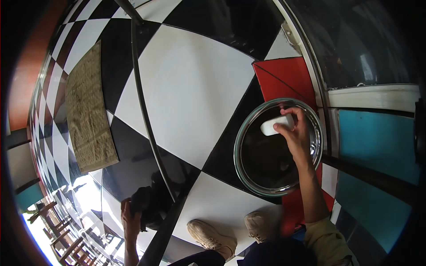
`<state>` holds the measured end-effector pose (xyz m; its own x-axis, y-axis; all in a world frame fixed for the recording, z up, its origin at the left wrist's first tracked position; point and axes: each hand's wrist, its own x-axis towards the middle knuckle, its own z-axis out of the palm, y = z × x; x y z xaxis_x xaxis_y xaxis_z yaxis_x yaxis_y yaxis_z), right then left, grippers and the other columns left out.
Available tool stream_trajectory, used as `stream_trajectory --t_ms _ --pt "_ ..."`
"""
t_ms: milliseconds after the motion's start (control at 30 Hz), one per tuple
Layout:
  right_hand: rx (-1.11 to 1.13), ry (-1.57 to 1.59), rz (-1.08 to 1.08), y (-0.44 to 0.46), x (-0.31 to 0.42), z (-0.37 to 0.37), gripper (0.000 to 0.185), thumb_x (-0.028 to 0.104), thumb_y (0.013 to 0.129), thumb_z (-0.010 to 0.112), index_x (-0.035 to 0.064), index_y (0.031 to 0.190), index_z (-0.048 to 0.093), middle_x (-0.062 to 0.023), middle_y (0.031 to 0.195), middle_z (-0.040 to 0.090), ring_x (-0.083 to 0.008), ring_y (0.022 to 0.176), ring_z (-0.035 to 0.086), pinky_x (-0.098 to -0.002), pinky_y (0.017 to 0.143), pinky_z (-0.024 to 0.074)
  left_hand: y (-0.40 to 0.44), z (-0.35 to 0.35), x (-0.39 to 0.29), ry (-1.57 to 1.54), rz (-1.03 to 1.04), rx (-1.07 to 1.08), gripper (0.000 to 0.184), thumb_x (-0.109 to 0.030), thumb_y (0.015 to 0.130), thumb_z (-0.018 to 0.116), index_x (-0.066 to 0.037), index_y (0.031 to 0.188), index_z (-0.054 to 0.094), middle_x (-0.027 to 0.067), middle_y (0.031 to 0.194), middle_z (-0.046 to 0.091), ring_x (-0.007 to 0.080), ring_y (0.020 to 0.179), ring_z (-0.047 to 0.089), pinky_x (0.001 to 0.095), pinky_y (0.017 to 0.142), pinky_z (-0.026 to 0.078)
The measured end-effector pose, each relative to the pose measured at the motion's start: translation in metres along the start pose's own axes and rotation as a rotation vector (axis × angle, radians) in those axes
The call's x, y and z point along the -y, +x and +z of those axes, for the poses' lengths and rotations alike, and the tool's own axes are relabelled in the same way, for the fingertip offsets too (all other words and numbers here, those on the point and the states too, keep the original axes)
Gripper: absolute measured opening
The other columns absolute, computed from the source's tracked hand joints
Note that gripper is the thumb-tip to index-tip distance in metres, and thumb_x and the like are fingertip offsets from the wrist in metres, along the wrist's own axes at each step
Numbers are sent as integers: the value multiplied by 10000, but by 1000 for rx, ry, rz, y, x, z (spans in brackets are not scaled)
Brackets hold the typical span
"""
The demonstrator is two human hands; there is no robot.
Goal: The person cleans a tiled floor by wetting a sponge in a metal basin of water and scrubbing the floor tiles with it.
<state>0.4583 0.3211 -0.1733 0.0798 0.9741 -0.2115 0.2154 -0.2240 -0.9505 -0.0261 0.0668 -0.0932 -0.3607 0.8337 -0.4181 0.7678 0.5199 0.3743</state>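
My right hand [293, 133] grips a white block with rounded corners [271, 125], thumb on one side and fingers on the other. It is over a round stool or table with a dark top and a shiny metal rim [240, 166]; whether the block touches the top is unclear. At the lower left, my left hand [131, 218] has its fingers wrapped round a dark, bunched object [144, 199], which looks black against the dark floor.
A brown mat [88, 111] lies on the black and white checkered floor [191, 84]. A thin dark pole [144, 106] crosses the left side. Red panels [284, 77] and a teal panel [372, 150] are on the right. Wooden chairs [66, 239] show at the lower left.
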Motion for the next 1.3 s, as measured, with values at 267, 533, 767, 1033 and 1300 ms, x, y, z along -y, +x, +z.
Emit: stream_trajectory --t_ms 267,533,767,1033,1300 --pt "-61 14 -83 25 -12 -2 458 32 735 774 40 1108 510 -167 1285 550 -232 1134 556 -348 966 452 66 -6 11 -308 -31 -166 345 -184 704 550 56 951 573 175 772 553 254 706 496 390 684 456" --pt "-147 -211 -10 37 -4 5 537 178 728 806 49 1174 536 -136 1042 644 -198 866 631 -337 792 493 108 -38 5 -232 99 -109 312 -208 719 556 48 894 528 141 701 510 217 648 404 374 607 417" --pt "-82 -316 -131 27 -4 4 507 166 737 815 111 1172 561 -143 1057 655 -274 937 669 -358 791 511 159 -51 41 -282 50 -42 505 -175 776 566 89 1205 530 233 1052 603 292 922 560 385 855 465" --pt "-135 -343 -91 -49 8 -25 533 31 730 784 87 1212 564 -120 1109 599 -253 1032 616 -342 858 508 206 3 31 341 182 256 691 -218 909 588 54 1474 298 292 1522 289 415 1412 295 446 1158 263" --pt "-128 -351 -106 -38 28 -16 544 73 776 771 64 1269 540 -144 1171 601 -288 1073 606 -370 933 481 201 3 16 239 111 282 681 -185 865 609 76 1434 343 305 1483 330 449 1371 333 455 1143 283"
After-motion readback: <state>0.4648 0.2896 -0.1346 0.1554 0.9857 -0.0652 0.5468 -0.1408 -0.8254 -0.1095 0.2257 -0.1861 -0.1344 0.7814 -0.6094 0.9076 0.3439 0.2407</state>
